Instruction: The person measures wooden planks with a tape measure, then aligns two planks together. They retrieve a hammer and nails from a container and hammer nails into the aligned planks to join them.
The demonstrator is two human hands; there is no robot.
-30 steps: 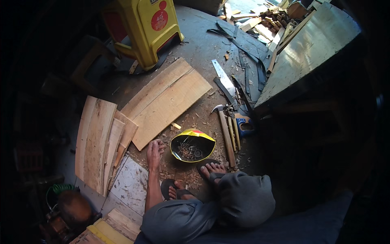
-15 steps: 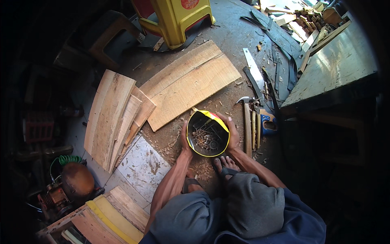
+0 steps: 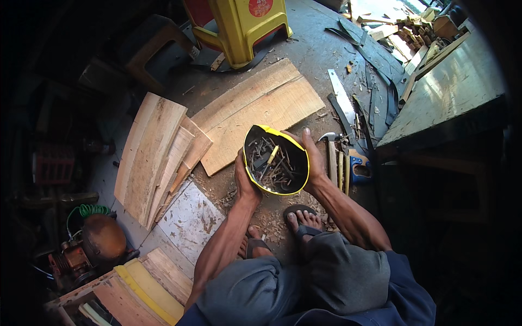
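My left hand point(image 3: 248, 182) and my right hand point(image 3: 315, 163) grip opposite sides of a black tub point(image 3: 297, 161) with a yellow rim. Held up over the floor in front of my feet, the tub leans so that its inside shows. Loose nails point(image 3: 278, 176) lie jumbled in it, with a small yellow-handled tool point(image 3: 273, 155) among them; its exact kind is unclear. Right of my right hand lie a claw hammer point(image 3: 331, 155) and a handsaw with a blue handle point(image 3: 359, 167). Beyond the tub rests a wide wooden board point(image 3: 261, 111).
Several stacked planks point(image 3: 155, 157) lie to the left. A yellow plastic stool point(image 3: 239, 32) stands at the far side, and a metal-topped bench point(image 3: 451, 98) at the right. An air compressor point(image 3: 100, 239) sits lower left. Shavings and dark strips litter the floor.
Both hands have lifted the tub and tilted it. Its nails have shifted inside, and the yellow-handled tool now shows among them.
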